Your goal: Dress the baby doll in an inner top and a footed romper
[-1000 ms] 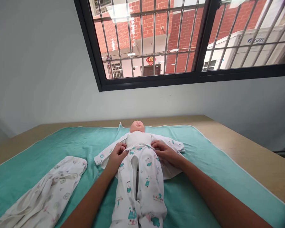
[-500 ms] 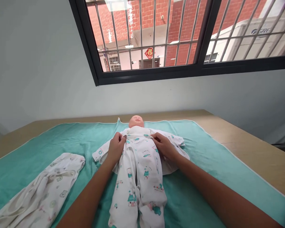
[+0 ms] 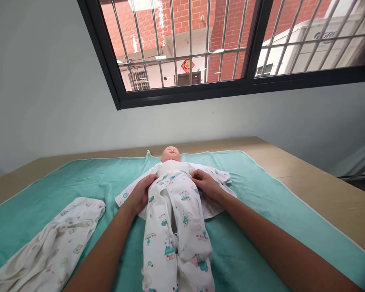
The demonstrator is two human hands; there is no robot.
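A baby doll (image 3: 170, 154) lies on its back, its head away from me. It wears a white long-sleeved top (image 3: 213, 172), and white baby pants (image 3: 182, 219) with teal and pink prints cover its middle and legs. At the left side of the waistband, my left hand (image 3: 142, 194) has its fingers closed on the pants; its thumb is mostly hidden. My right hand (image 3: 206, 183) pinches the waistband on the opposite side. The top's hem spreads out beneath both hands.
A teal cloth (image 3: 246, 243) covers much of the wooden table (image 3: 310, 190). On the left lies a rumpled white printed baby garment (image 3: 54, 243). Behind the table stand a pale wall (image 3: 200, 121) and a barred window with a dark frame (image 3: 185, 95).
The waistband sits slightly lower, showing more of the white top at the chest. My left hand has shifted outward and down along the waist. The view has moved slightly.
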